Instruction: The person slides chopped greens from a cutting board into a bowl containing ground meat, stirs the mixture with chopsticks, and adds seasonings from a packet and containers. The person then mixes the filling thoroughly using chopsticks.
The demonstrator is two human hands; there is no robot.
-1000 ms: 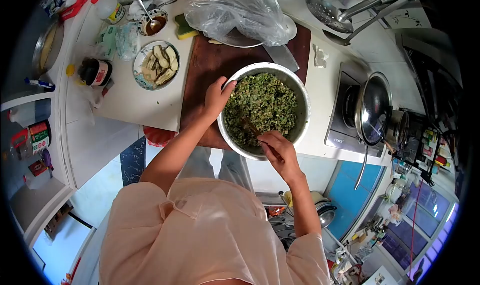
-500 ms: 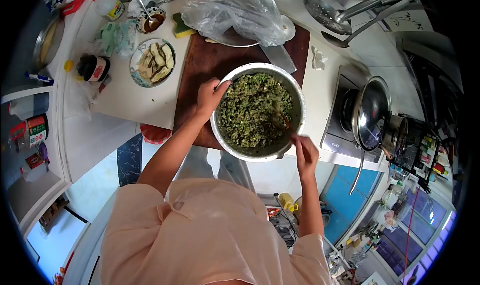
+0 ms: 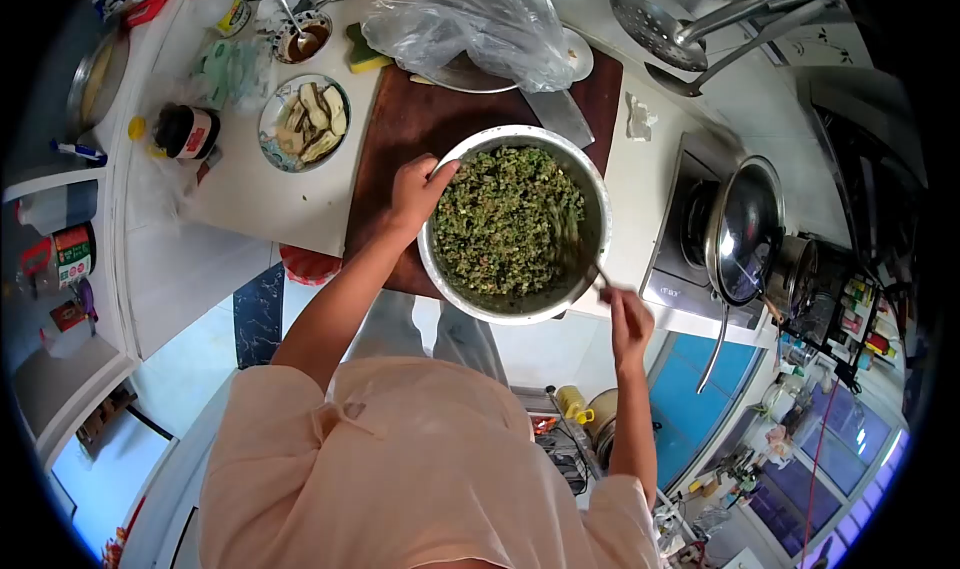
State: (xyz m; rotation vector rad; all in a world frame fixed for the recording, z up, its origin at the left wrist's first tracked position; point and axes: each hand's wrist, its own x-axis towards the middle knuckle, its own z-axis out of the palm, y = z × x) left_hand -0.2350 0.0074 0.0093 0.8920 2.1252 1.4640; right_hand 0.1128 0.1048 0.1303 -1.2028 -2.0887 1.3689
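Observation:
A metal bowl [image 3: 601,194] full of a chopped green mixture [image 3: 505,219] stands at the front of the dark red cutting board [image 3: 400,119]. My left hand [image 3: 417,193] grips the bowl's left rim, thumb over the edge. Just outside the lower right rim, my right hand [image 3: 629,319] is closed on thin chopsticks [image 3: 600,274], which slant over the rim into the right side of the mixture. The chopsticks are blurred and their tips are hidden. Behind the bowl, a cleaver blade [image 3: 560,116] lies on the board beside a clear plastic bag [image 3: 470,29].
To the left are a plate of eggplant pieces [image 3: 305,124], a small bowl with a spoon [image 3: 302,37], a sponge [image 3: 366,49] and a dark jar [image 3: 187,132]. On the right, a lidded pan [image 3: 745,231] sits by the stove [image 3: 672,269]. A skimmer [image 3: 655,31] hangs at the upper right.
My right hand has moved right, from over the bowl's lower edge to outside its rim, and the chopsticks moved with it. The mixture has shifted. My left hand stays on the rim.

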